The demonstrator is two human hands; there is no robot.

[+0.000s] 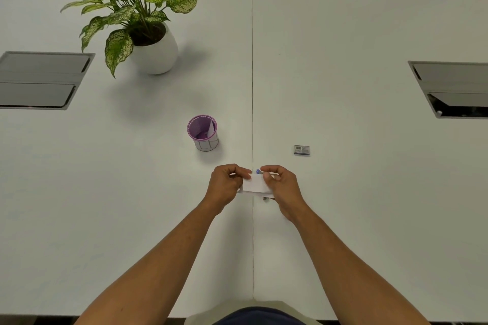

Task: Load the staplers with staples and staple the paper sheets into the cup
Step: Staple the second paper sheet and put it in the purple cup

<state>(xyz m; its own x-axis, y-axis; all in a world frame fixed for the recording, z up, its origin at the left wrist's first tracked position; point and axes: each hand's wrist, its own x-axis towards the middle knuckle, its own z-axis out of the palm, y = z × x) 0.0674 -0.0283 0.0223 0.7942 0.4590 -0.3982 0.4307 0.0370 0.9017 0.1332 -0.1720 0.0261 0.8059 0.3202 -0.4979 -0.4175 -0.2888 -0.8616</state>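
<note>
- The stapler [259, 172] is mostly hidden behind the paper sheets [255, 183] and the right hand [280, 187].
- Print on the small box [301, 150] is too small to read.
- The plant [126, 5] is cut off at the top edge.

a white table [343, 34] carried everything, made of two tops that met at a thin seam [252, 74] running away from the person. a grey hatch [42, 79] was set into its left side and another grey hatch [451, 87] into its right. a potted plant [148, 42] in a white pot stood far left of the seam. a purple cup [202, 132] stood nearer, just left of the seam, and a small staple box [301, 150] lay right of it.
</note>
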